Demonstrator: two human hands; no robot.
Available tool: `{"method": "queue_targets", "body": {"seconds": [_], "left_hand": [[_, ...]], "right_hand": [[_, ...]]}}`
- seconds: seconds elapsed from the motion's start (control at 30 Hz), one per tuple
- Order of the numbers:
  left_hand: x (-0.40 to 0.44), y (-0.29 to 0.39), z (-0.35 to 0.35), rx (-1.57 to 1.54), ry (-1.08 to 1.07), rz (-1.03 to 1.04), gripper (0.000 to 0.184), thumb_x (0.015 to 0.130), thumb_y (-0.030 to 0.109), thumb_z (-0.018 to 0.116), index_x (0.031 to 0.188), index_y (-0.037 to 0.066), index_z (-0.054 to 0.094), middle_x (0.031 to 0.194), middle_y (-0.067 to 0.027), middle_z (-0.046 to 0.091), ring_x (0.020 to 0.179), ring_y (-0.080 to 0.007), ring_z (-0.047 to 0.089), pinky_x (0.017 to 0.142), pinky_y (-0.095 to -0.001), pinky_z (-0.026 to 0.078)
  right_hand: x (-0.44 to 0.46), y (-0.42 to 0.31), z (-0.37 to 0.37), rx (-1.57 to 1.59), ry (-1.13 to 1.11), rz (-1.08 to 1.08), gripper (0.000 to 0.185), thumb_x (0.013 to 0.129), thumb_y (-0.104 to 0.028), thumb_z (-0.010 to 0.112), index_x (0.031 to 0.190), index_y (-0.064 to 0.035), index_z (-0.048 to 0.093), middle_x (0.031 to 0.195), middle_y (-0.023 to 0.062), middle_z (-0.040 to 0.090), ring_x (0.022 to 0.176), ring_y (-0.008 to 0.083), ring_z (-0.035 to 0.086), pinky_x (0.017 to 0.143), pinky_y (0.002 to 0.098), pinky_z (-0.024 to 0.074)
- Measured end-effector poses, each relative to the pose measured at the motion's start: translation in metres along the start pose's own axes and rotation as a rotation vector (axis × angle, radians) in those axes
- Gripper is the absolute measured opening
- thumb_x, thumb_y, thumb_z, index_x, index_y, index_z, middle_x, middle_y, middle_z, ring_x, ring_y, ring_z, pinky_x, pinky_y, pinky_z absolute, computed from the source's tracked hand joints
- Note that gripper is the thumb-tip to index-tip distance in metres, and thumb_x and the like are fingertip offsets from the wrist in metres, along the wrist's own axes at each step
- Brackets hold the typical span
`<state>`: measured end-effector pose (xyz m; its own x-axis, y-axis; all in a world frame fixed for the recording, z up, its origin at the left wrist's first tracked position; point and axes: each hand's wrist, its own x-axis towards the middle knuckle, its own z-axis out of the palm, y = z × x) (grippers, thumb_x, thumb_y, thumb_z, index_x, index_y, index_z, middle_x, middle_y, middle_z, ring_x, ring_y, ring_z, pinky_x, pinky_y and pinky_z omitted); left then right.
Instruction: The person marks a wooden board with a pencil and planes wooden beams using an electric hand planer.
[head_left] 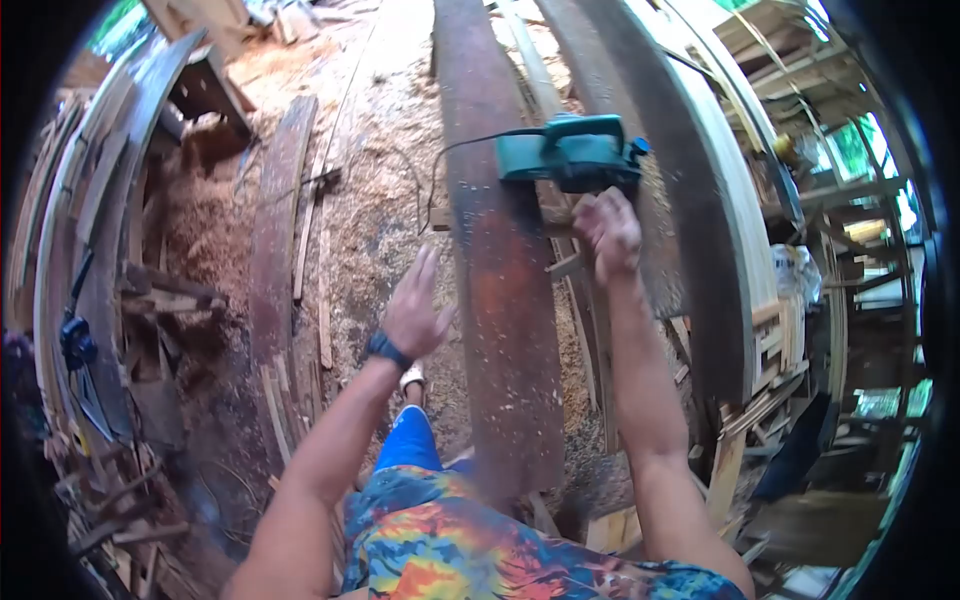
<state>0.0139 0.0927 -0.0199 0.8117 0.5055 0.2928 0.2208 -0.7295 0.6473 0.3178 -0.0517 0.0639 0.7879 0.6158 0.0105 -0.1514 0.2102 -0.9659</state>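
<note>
A teal electric hand planer (570, 155) rests across a dark wooden plank (505, 330), its black cord running off to the left. My right hand (608, 232) is just on the near side of the planer, below its handle. Its fingers are curled, and what they hold, if anything, is hidden. To the left of the plank is my left hand (418, 308), its fingers stretched out and nothing in them. A dark watch (387, 349) is on that wrist. Wood shavings dot the plank's surface.
More long dark boards (690, 200) lie along the right. Shavings (375, 200) cover the ground, where a loose plank (280, 230) lies at the left. A blue power tool (77, 342) sits on boards at the far left. Stacked timber (785, 330) stands at the right.
</note>
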Motion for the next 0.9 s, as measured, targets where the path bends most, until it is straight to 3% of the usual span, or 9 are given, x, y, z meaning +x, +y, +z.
{"method": "queue_targets", "body": {"seconds": [0.23, 0.33, 0.43, 0.47, 0.57, 0.67, 0.73, 0.83, 0.9], "left_hand": [[0.18, -0.03, 0.018, -0.086, 0.045, 0.044, 0.094, 0.086, 0.024, 0.072, 0.16, 0.006, 0.016, 0.16, -0.0223, 0.031, 0.147, -0.0394, 0.032, 0.121, -0.0499, 0.025], [0.214, -0.045, 0.043, -0.018, 0.1, 0.086, 0.072, 0.088, 0.021, 0.069, 0.152, 0.009, 0.037, 0.147, -0.0185, 0.051, 0.137, -0.0347, 0.047, 0.119, -0.0507, 0.028], [0.242, -0.053, 0.025, -0.001, -0.201, 0.02, 0.034, 0.09, 0.019, 0.065, 0.123, 0.009, 0.061, 0.113, -0.0119, 0.07, 0.114, -0.0294, 0.062, 0.11, -0.0484, 0.036], [0.236, -0.062, 0.031, -0.049, 0.007, 0.137, 0.009, 0.093, 0.018, 0.062, 0.093, 0.01, 0.065, 0.079, -0.0066, 0.07, 0.086, -0.0258, 0.067, 0.095, -0.0459, 0.043], [0.21, -0.072, -0.006, -0.095, -0.117, -0.047, 0.013, 0.095, 0.023, 0.063, 0.091, 0.011, 0.066, 0.073, -0.0082, 0.067, 0.073, -0.0263, 0.064, 0.086, -0.0453, 0.045], [0.147, -0.109, -0.038, -0.164, -0.074, -0.226, 0.026, 0.093, 0.032, 0.069, 0.082, 0.008, 0.069, 0.067, -0.0095, 0.067, 0.058, -0.0204, 0.062, 0.055, -0.0389, 0.048], [0.085, -0.143, -0.039, -0.13, -0.147, -0.315, 0.029, 0.091, 0.036, 0.069, 0.078, 0.01, 0.07, 0.069, -0.009, 0.068, 0.058, -0.0204, 0.061, 0.056, -0.0392, 0.049], [-0.017, -0.16, -0.038, 0.024, -0.313, -0.401, 0.03, 0.086, 0.039, 0.067, 0.073, 0.012, 0.072, 0.074, -0.0127, 0.07, 0.079, -0.0319, 0.065, 0.092, -0.0484, 0.042], [-0.08, -0.153, -0.037, 0.058, -0.367, -0.423, 0.026, 0.084, 0.038, 0.068, 0.078, 0.014, 0.076, 0.078, -0.0122, 0.072, 0.086, -0.0314, 0.066, 0.099, -0.0534, 0.038]], "right_hand": [[0.167, 0.008, 0.044, 0.224, 0.549, 0.124, 0.032, 0.101, -0.032, 0.057, 0.12, -0.0055, 0.058, 0.112, 0.0115, 0.065, 0.101, 0.0269, 0.066, 0.091, 0.0454, 0.0547], [0.179, 0.016, 0.037, 0.308, 0.512, 0.141, 0.045, 0.104, -0.041, 0.051, 0.125, -0.0012, 0.051, 0.11, 0.017, 0.064, 0.1, 0.0314, 0.066, 0.088, 0.0481, 0.0566], [0.183, 0.018, 0.033, 0.409, 0.464, 0.124, 0.059, 0.105, -0.054, 0.04, 0.125, 0.001, 0.049, 0.104, 0.0181, 0.065, 0.096, 0.0325, 0.065, 0.087, 0.0484, 0.0566], [0.185, 0.019, 0.029, 0.46, 0.44, 0.125, 0.064, 0.104, -0.058, 0.036, 0.124, 0.0015, 0.049, 0.102, 0.0183, 0.065, 0.095, 0.0325, 0.065, 0.087, 0.0485, 0.0566], [0.189, 0.023, 0.021, 0.466, 0.383, 0.105, 0.072, 0.102, -0.066, 0.03, 0.114, 0.0018, 0.053, 0.091, 0.0163, 0.063, 0.083, 0.0286, 0.062, 0.079, 0.0457, 0.0555], [0.182, 0.017, 0.024, 0.459, 0.499, 0.178, 0.073, 0.1, -0.069, 0.032, 0.106, 0.0004, 0.053, 0.085, 0.0131, 0.06, 0.077, 0.0262, 0.058, 0.075, 0.0427, 0.0537], [0.156, 0.011, 0.02, 0.406, 0.448, 0.213, 0.071, 0.1, -0.07, 0.032, 0.104, -0.0013, 0.051, 0.082, 0.0112, 0.056, 0.074, 0.0252, 0.054, 0.075, 0.0432, 0.0512], [0.094, 0.0, 0.027, 0.173, 0.371, 0.201, 0.065, 0.102, -0.067, 0.029, 0.107, -0.0061, 0.051, 0.079, 0.0061, 0.049, 0.07, 0.0206, 0.048, 0.07, 0.0407, 0.0467], [0.041, -0.01, 0.032, 0.112, 0.268, 0.259, 0.065, 0.102, -0.067, 0.03, 0.112, -0.0069, 0.052, 0.077, 0.0049, 0.049, 0.067, 0.0177, 0.047, 0.065, 0.0382, 0.0462]]}}
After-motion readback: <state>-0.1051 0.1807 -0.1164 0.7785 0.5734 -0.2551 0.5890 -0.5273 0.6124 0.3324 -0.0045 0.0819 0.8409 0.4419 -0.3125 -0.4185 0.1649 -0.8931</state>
